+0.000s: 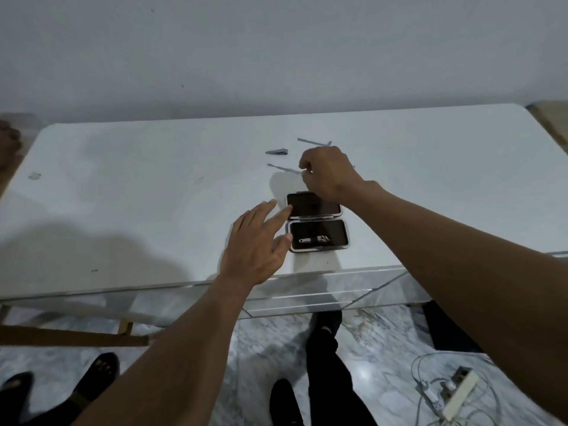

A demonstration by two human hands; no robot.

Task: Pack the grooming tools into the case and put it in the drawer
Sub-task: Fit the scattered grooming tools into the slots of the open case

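Pinching thin tool (284, 169), apparently, right hand (329, 173).

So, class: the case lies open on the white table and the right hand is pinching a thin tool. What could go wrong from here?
1. The right hand pinches the thin silver metal tool only at one end; it may slip.
2. The left hand steadies the open black hinged case near the white table front edge; a nudge might push it off.
3. The small silver nail clipper behind could be overlooked.

Clipper (314, 240) in case (318, 224); three tools (276, 152) seemingly behind.
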